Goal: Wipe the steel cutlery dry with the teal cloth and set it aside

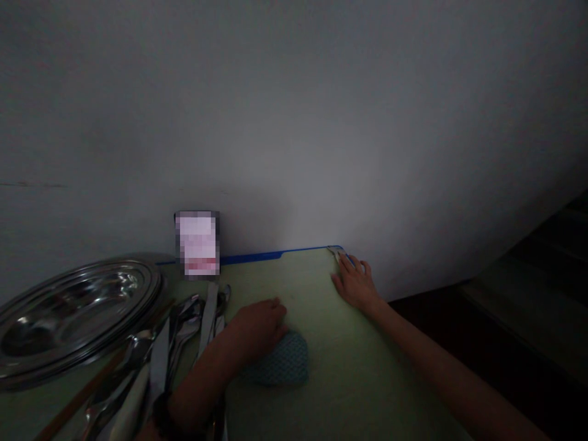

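Left hand (261, 324): against cloth (288, 361), at its four o'clock; cannot tell whether grasped. Right hand (357, 285): fingers over utensil (334, 252), at its eleven o'clock; cannot tell grip. Cutlery pile (159, 358): left hand's eight o'clock.

Two bare arms enter from below. The left forearm (199, 386) slants up and rightward; the left hand (260, 327) shows its back, the fingers bent and slightly blurred. The right forearm (436, 355) reaches up and leftward; the right hand (358, 285) lies palm down, fingers spread, thumb held apart.
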Demonstrator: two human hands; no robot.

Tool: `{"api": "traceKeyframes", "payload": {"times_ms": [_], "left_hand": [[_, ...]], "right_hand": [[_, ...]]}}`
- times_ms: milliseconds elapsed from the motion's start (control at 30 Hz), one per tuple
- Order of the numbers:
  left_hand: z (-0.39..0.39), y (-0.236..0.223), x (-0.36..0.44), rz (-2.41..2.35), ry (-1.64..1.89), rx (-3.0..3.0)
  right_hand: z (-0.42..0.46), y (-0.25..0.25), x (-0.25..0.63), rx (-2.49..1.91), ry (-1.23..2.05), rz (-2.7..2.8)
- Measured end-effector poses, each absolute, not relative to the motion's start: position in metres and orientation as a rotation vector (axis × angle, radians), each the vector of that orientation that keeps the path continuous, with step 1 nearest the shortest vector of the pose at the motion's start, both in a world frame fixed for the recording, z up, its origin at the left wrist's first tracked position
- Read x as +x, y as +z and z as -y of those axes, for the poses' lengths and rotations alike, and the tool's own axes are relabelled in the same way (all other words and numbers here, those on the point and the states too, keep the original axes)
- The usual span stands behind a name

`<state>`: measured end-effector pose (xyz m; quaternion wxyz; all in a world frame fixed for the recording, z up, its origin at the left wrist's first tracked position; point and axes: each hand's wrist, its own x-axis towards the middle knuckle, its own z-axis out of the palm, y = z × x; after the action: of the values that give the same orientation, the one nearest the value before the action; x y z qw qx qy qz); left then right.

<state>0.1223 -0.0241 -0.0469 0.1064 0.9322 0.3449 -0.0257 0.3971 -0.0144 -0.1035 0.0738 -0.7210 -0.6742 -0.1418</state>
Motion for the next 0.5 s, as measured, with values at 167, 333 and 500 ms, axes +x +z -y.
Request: {"api": "traceKeyframes", "payload": {"times_ms": [167, 333, 500], "left_hand": [[0.0234, -0.0481, 0.1214, -1.018, -0.065, 2.739], [0.0244, -0.0486, 0.1213, -1.009, -0.051, 2.719], [0.0225, -0.0485, 0.1209, -0.990, -0.022, 2.675]], "right_hand": [[0.0156, -0.1093, 0.3979, -2.139, -0.412, 2.016], [0.0167, -0.1136, 0.4012, -2.096, -0.385, 1.985], [0.0228, -0.1106, 0.3952, -2.022, -0.367, 1.908]]}}
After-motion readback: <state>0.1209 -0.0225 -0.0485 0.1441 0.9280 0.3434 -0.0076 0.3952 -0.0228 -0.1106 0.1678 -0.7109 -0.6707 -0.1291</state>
